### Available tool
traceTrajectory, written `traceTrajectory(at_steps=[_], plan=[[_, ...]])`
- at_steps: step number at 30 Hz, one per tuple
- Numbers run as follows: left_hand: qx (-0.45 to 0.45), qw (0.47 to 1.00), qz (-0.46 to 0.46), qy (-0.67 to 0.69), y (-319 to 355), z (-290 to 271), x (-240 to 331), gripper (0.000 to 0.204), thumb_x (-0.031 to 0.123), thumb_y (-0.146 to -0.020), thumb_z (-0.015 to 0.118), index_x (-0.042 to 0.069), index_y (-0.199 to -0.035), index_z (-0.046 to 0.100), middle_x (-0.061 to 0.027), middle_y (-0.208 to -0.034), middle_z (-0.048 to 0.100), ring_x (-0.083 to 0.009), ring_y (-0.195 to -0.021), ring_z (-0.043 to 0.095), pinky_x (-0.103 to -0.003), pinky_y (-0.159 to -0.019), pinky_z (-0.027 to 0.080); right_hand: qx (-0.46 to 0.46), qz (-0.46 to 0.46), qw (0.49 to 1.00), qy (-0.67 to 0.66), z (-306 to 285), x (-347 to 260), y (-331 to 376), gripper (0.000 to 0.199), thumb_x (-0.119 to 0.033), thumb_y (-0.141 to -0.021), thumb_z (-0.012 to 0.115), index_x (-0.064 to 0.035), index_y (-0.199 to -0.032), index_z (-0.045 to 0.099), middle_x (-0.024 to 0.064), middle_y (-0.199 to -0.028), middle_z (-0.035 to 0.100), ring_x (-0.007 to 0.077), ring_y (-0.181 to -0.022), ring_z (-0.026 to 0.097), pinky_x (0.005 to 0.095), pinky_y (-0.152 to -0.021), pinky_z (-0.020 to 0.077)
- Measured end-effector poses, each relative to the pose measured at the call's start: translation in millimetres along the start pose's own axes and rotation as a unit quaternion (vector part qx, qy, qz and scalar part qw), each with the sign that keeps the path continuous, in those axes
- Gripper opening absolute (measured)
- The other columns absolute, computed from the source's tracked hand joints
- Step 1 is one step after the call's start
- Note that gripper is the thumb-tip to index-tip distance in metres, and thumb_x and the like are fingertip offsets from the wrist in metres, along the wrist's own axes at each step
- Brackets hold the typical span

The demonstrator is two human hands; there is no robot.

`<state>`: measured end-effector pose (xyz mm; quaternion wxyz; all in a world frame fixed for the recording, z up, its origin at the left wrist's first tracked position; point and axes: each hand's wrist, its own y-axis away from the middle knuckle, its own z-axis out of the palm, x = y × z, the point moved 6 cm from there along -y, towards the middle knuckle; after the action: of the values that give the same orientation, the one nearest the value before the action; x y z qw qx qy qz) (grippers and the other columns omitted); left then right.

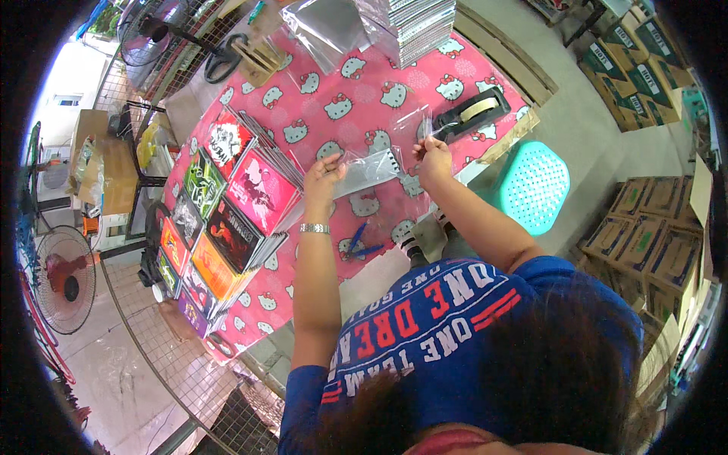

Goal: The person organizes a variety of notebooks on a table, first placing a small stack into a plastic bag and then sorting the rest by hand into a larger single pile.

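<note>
A clear plastic sleeve (364,168) with a pale, spiral-edged notebook inside spans the space between my hands, above the patterned tabletop. My left hand (324,176), with a metal-band watch at its wrist, has its bent fingers at the sleeve's left end and appears to grip it. Past the sleeve's right end, my right hand (434,161) pinches thin clear plastic film (413,123) between thumb and fingers. Whether that film joins the sleeve cannot be made out. Just beyond the right hand stands a black tape dispenser (478,112) with a pale roll.
Stacks of colourful notebooks (258,189) cover the table's left side, with blue scissors (359,241) nearer me. At the back are a tall notebook stack (417,34) and plastic sleeves (322,26). A turquoise stool (535,186) and cartons (644,220) stand right; a fan (67,279) left.
</note>
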<state>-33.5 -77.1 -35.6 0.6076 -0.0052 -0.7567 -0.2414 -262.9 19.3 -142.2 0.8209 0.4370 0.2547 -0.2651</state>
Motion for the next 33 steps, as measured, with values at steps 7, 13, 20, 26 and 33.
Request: traceTrajectory(at_steps=[7,13,20,26,33], plan=[[-0.007,1.0,0.01,0.018,-2.3,0.5,-1.1,0.034,0.004,-0.076,0.069,0.0,-0.109,0.062,-0.0057,-0.096,0.062,-0.0144,-0.089,0.057,-0.027,-0.08,0.044,0.02,0.037,0.999,0.028,-2.9,9.5,1.9,0.011,-0.013,-0.094,0.053,-0.0026,-0.09,0.05,0.0073,-0.077,0.058,0.0166,-0.064,0.059,0.0307,-0.054,0.0501],[-0.017,0.999,0.025,0.027,-3.8,-0.6,-4.2,0.031,0.005,-0.076,0.068,-0.001,-0.106,0.062,-0.0069,-0.097,0.063,-0.0146,-0.089,0.057,-0.028,-0.081,0.044,0.056,0.03,0.998,-0.009,-19.4,27.5,-12.9,0.007,-0.009,-0.093,0.052,-0.0026,-0.091,0.051,0.0066,-0.074,0.058,0.0141,-0.058,0.054,0.0273,-0.05,0.0467],[-0.026,0.998,0.047,0.024,-4.2,1.3,-3.8,0.029,0.006,-0.077,0.068,-0.003,-0.104,0.061,-0.0076,-0.094,0.064,-0.0143,-0.086,0.059,-0.027,-0.079,0.045,0.081,0.054,0.995,0.009,-20.1,22.6,-7.1,0.002,-0.003,-0.09,0.052,-0.0043,-0.091,0.051,0.0057,-0.071,0.058,0.0112,-0.054,0.049,0.0246,-0.048,0.0437],[-0.014,0.998,0.066,-0.008,-4.7,-3.6,-6.6,0.027,0.01,-0.078,0.069,-0.002,-0.101,0.062,-0.0062,-0.092,0.064,-0.0128,-0.083,0.058,-0.026,-0.077,0.045,0.068,0.023,0.994,-0.077,0.3,22.6,2.1,0.006,-0.001,-0.089,0.051,-0.0053,-0.089,0.048,0.0057,-0.072,0.057,0.0121,-0.055,0.05,0.023,-0.049,0.0447],[-0.012,0.997,0.07,-0.001,-6.8,1.1,-2.8,0.024,0.008,-0.077,0.07,0.0,-0.098,0.064,-0.0063,-0.092,0.064,-0.0138,-0.085,0.058,-0.027,-0.078,0.045,0.095,0.005,0.994,-0.053,-15.9,40.7,-28.7,0.006,-0.005,-0.091,0.053,-0.0054,-0.087,0.047,0.0055,-0.073,0.057,0.0125,-0.055,0.051,0.024,-0.049,0.0455]])
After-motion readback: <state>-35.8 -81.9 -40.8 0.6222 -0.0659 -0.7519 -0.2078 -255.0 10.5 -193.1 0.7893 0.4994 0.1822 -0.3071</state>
